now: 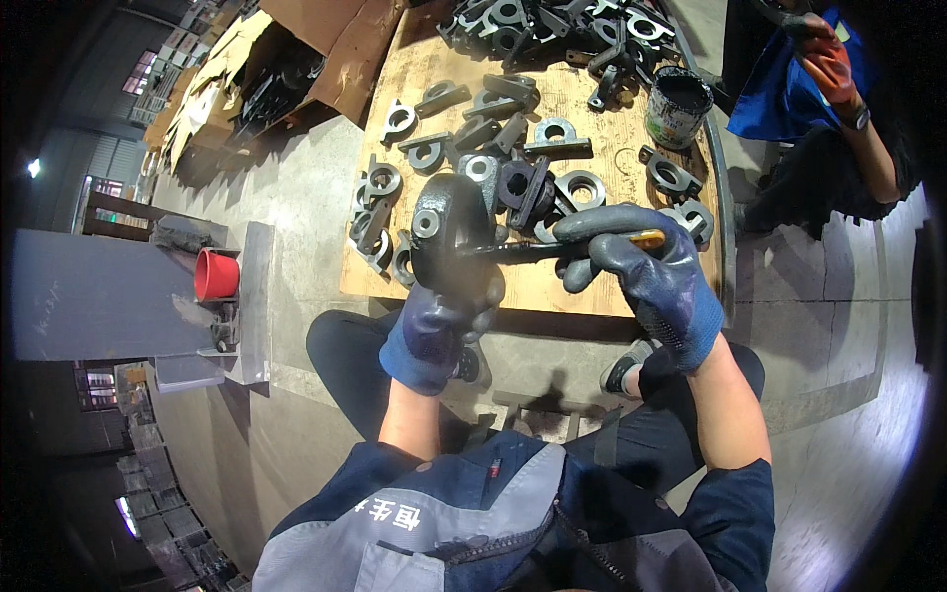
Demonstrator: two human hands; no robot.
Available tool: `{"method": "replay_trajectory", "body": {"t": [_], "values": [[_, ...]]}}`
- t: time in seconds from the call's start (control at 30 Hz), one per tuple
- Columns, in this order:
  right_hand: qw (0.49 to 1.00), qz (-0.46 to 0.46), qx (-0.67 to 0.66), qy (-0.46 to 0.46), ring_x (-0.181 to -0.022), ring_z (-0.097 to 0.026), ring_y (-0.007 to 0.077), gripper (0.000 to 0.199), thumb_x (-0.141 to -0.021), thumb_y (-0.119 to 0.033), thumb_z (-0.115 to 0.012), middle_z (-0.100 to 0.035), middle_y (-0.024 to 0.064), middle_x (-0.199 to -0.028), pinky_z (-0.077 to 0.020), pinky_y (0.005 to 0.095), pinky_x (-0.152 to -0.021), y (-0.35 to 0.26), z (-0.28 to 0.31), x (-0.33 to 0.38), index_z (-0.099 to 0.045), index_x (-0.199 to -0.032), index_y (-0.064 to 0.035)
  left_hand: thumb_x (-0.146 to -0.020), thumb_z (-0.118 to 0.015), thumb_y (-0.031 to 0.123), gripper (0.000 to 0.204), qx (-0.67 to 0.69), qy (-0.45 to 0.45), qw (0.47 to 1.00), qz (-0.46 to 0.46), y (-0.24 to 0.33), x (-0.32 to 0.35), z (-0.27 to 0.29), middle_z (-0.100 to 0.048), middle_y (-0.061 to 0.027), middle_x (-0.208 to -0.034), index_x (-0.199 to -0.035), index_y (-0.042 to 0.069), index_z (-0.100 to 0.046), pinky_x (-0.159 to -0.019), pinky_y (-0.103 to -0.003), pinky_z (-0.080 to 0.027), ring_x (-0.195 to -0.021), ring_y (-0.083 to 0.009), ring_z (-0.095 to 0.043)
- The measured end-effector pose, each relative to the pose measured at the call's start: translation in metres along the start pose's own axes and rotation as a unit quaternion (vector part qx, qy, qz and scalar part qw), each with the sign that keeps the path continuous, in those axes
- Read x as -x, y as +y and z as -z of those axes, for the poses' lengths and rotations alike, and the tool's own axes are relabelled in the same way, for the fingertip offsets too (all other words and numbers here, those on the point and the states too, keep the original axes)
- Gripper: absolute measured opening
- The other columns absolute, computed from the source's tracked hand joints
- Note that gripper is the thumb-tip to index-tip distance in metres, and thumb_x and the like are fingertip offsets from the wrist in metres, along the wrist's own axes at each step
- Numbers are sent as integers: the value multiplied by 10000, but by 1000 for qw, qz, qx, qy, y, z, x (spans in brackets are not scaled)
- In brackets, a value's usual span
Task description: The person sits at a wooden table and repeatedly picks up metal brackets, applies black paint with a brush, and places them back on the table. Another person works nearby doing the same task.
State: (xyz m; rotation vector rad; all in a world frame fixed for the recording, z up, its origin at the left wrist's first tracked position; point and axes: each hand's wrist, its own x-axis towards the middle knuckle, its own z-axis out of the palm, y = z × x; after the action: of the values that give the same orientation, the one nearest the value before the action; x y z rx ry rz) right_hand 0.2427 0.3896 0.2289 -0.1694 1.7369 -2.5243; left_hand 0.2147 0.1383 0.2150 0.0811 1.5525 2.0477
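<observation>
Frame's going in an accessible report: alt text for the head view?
Gloved left hand grips a black part while the gloved right hand holds what looks like a brush, its end reaching the part. Beyond them, a wooden table bears ring-shaped metal brackets and a dark-smeared can; a co-worker's gloved hand shows upper right.

A pale grey concrete floor (306, 217) is spread around a light wooden tabletop (422, 61), and on the right it is marked by thin dark lines and whitened by glare near the rim. On the left, a wide flat grey panel (109, 296) is seen beside a red, round-rimmed container (216, 275). Behind these, a dim grey wall (49, 128) is broken by small bright barred windows (140, 73), and a small white lamp-like light (34, 168) is shown. Grey blocky stacks (163, 513) are ranged at lower left, partly lost in shadow.
</observation>
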Motion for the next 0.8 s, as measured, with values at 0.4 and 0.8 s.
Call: {"method": "replay_trajectory", "body": {"t": [0.4, 0.8], "values": [[999, -8, 26, 18, -860, -679, 158, 328, -878, 5, -558, -672, 121, -1005, -534, 253, -753, 18, 5, 4, -570, -1205, -15, -899, -617, 253, 211, -45, 52, 998, 5, -1, 0, -6, -555, -1, -776, -975, 60, -583, -441, -176, -333, -545, -47, -465], [988, 36, -152, -1, -1024, -658, 189, 328, -970, -78, -510, -634, 148, -1169, -511, 298, -942, 22, -8, 4, -522, -1275, 42, -854, -617, 262, 326, 3, 70, 998, 6, -8, -3, -9, -566, -31, -837, -1057, 11, -571, -489, -202, -368, -605, -85, -489]]}}
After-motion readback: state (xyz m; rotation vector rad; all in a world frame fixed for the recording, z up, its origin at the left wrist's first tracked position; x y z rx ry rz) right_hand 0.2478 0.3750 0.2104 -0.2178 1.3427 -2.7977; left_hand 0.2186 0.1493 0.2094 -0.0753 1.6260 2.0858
